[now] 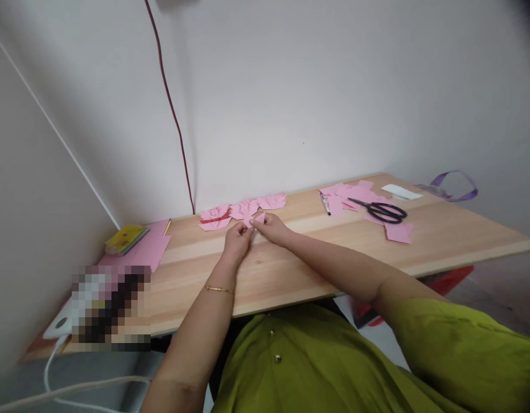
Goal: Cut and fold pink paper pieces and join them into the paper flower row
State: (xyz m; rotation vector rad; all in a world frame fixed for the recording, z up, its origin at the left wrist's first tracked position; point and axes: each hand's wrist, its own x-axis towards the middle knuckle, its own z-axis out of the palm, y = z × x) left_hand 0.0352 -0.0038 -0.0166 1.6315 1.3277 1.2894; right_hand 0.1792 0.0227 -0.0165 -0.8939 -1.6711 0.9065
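Observation:
Near the middle of the wooden table point(286, 269), a small piece of pink paper point(260, 218) is pinched between both my hands. My left hand point(238, 241) grips its near left side, with the fingertips pressed together. From the right, my right hand point(271, 228) holds the other side between thumb and fingers. Just beyond my hands lie pink paper cutouts point(243, 209) in a row along the wall. Their edges look jagged, and a red strip point(215, 219) lies across the left one. My fingers partly hide the held paper, so its full shape cannot be made out.
Black-handled scissors point(383, 212) lie on pink scraps point(353, 195) at the right, beside a marker point(324, 204) and a white strip point(401, 191). Pink sheets point(155, 249), a yellow packet point(126, 238) and a pencil point(167, 227) lie left. A cable point(170, 109) hangs down the wall.

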